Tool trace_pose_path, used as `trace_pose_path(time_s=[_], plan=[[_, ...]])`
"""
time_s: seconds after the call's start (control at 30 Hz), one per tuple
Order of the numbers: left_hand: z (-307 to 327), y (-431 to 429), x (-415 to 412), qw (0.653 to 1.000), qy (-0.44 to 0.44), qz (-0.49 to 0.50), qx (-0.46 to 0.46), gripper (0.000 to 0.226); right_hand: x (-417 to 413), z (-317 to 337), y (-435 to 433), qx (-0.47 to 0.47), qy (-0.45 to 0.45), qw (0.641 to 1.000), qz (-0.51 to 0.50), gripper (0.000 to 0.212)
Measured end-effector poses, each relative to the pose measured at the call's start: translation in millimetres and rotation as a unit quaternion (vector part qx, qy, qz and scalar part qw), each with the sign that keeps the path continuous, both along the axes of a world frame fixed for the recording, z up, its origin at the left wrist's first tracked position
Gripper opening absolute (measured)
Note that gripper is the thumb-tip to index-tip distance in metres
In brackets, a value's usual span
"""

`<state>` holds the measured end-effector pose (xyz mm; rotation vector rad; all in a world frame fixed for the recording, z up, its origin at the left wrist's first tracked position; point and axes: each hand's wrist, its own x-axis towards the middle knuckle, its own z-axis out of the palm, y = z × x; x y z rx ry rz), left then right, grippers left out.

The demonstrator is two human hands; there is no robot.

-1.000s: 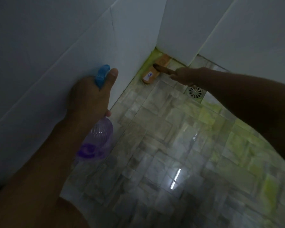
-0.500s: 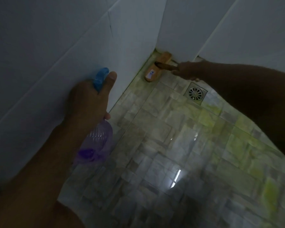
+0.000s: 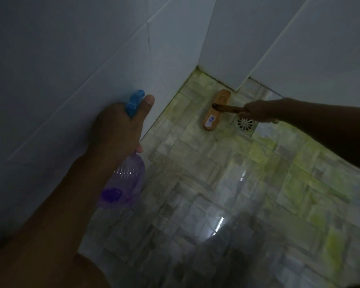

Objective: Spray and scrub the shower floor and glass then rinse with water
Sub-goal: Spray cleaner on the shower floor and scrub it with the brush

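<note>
Left hand [image 3: 116, 129] fist-closed, raised; right hand [image 3: 258, 110] clenched, arm outstretched.

Dim tiled shower corner

Large pale glossy wall tiles [image 3: 75, 65] rise on the left and far sides, meeting in a far corner. The mottled grey-green stone-pattern floor tiles [image 3: 195, 167] shine with a bright reflection nearby; a round metal drain grate [image 3: 245, 124] sits near the far wall.

Corner hemmed by two tiled walls [image 3: 71, 80]. Brush [image 3: 215, 110] lies on floor [image 3: 195, 183] near corner, drain [image 3: 245, 124] just beside it. Centre floor open; left hand [image 3: 116, 125] with bottle [image 3: 125, 183] close to left wall.
</note>
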<state>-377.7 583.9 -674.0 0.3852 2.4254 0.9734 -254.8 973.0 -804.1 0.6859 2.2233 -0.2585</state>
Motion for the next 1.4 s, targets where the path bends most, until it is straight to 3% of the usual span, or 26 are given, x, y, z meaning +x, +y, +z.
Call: trace_pose_path(time_s=[0.13, 0.27, 0.43, 0.53, 0.73, 0.87, 1.03, 1.1, 1.3, 1.4], plan=[[-1, 1, 1, 1.000, -0.001, -0.004, -0.009, 0.083, -66, -2, -14, 0.023, 0.057, 0.998, 0.027, 0.049], [-2, 1, 2, 1.000, -0.013, 0.004, 0.001, 0.085, -106, -33, -17, 0.001, 0.075, 0.997, -0.012, 0.054], [-2, 1, 0, 1.000, -0.010, -0.001, 0.001, 0.085, -56, -26, -45, -0.029, 0.049, 0.997, 0.054, 0.049], [-3, 2, 0, 1.000, -0.008, 0.003, 0.006, 0.084, -23, -11, -41, -0.033, 0.005, 0.999, 0.036, 0.049], [-5, 0, 0, 1.000, -0.008, 0.006, 0.004, 0.081, -76, -10, -20, 0.021, 0.069, 0.997, -0.026, 0.057], [-6, 2, 2, 1.000, -0.016, 0.012, 0.012, 0.079, -96, -43, -35, -0.012, 0.091, 0.992, -0.086, 0.062], [-3, 4, 1, 0.999, -0.029, 0.017, 0.026, 0.082, -32, -35, -129, -0.106, 0.100, 0.988, -0.052, 0.036], [-2, 1, 2, 0.999, -0.029, 0.011, 0.019, 0.076, 0, -34, -150, -0.121, 0.089, 0.988, -0.029, 0.040], [-3, -5, 0, 0.999, -0.039, -0.012, 0.004, 0.082, -18, -12, -141, -0.053, 0.121, 0.984, -0.122, 0.043], [-6, -4, -1, 0.999, -0.040, -0.020, 0.004, 0.083, -45, -10, -166, -0.045, 0.148, 0.983, -0.103, 0.035]])
